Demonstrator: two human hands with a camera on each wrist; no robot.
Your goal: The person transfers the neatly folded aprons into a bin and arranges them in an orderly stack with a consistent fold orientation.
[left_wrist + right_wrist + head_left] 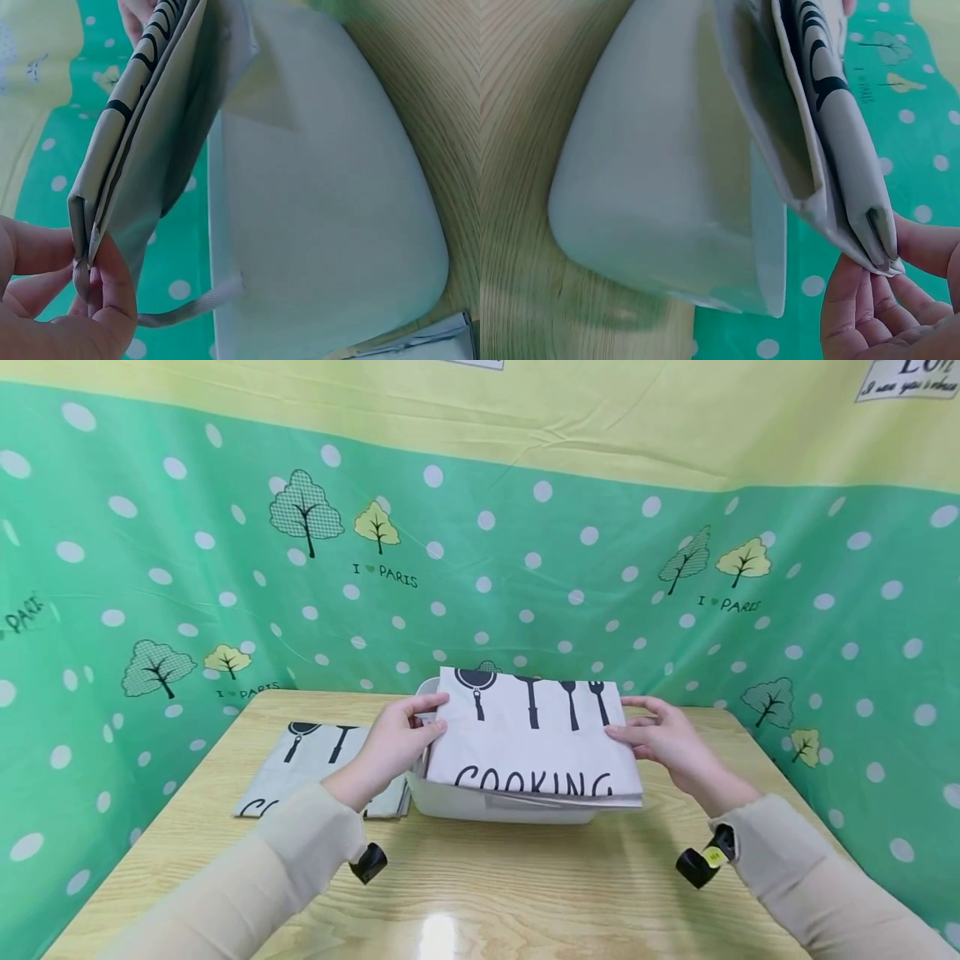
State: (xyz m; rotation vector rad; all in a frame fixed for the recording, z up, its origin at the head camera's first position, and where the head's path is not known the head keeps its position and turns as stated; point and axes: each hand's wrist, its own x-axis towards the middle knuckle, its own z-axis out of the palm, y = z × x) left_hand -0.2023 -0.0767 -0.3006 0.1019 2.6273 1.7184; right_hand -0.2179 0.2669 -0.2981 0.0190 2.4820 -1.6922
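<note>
A folded white cloth (528, 739) printed with black utensils and the word COOKING hovers over a white plastic bin (502, 806). My left hand (401, 735) pinches its left edge and my right hand (660, 735) pinches its right edge. In the left wrist view the thumb and fingers of the left hand (90, 281) clamp the layered cloth (135, 157) above the bin (322, 217). Seen from the right wrist, the right hand (881, 281) holds the cloth (832, 127) corner just over the bin (660, 187) rim.
A second folded cloth (318, 764) with the same print lies flat on the wooden table (480, 877), left of the bin. A green dotted curtain (187, 568) with tree prints surrounds the table on the back and sides.
</note>
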